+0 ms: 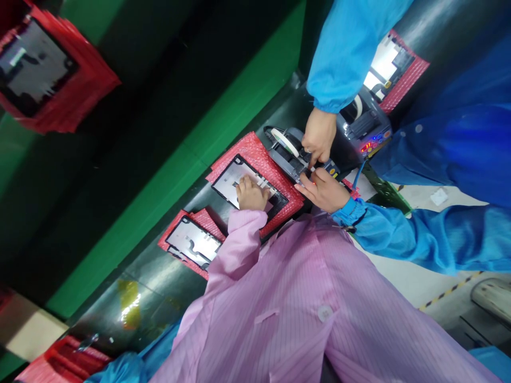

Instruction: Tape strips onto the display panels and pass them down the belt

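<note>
My left hand, in a pink sleeve, rests on a silver-backed flat panel with a black frame. Its fingers lie on the panel's surface, partly spread, with nothing visible gripped. Under the panel is a stack of red bubble-wrap bags. Just right of the stack stands a tape dispenser with a white roll. A co-worker's two hands in blue sleeves are at its front end; the fingers hide what they touch. My right hand does not show.
A similar panel lies on red bubble wrap to the left. Beyond the co-worker's hands is a second tape dispenser with lit red digits, near another panel. A green ledge runs behind the bench. More red bags sit upper left.
</note>
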Motion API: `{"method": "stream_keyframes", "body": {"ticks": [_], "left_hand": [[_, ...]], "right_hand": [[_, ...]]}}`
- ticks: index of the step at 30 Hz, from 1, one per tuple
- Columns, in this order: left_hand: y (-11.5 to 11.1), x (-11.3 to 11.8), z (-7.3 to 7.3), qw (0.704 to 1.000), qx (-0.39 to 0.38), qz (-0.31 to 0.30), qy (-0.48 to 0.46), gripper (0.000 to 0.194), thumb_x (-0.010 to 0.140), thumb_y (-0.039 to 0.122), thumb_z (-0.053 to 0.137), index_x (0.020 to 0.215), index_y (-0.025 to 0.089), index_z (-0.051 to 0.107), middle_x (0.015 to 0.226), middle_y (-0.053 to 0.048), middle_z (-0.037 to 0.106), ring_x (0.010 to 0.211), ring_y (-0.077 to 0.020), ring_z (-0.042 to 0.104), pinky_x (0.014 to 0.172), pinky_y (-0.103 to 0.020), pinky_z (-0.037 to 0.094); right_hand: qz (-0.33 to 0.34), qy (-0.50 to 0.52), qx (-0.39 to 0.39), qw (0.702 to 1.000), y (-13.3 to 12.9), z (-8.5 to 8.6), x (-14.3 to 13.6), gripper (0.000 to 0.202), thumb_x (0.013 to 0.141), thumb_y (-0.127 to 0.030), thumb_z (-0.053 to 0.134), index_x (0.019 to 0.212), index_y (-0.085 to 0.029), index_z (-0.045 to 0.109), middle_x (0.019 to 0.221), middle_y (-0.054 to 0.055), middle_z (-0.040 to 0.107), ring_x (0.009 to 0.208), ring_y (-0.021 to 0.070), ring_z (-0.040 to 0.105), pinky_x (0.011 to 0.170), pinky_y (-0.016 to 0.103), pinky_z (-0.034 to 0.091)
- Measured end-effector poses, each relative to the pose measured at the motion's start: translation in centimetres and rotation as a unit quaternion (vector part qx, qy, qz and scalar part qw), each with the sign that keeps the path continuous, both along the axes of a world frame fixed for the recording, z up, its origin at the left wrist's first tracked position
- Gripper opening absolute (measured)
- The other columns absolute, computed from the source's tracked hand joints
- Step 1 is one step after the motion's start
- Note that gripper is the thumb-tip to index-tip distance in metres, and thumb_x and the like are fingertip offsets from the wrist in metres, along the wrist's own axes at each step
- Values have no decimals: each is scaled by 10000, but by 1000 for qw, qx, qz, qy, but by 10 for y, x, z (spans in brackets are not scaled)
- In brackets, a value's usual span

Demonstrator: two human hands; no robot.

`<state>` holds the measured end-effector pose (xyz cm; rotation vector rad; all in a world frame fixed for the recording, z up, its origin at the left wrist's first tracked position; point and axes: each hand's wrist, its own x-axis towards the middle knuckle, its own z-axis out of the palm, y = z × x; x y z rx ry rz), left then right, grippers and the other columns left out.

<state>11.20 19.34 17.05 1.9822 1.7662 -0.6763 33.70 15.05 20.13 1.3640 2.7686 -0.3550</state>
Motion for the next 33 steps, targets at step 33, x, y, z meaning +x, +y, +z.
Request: {"method": "stream_keyframes", "body": {"ticks": [33], "left_hand": [[-2, 4, -1, 1000, 24, -6, -2, 598, 935, 373, 494, 1371, -27, 583, 1572, -266, 395, 1446, -391, 390, 1198, -512, 324]], "right_hand": [[160, -103, 322, 927, 5, 5, 0, 448, 824, 177, 285, 1039, 15, 643, 1032, 100, 770, 1034, 126, 719, 946, 225, 574]]}}
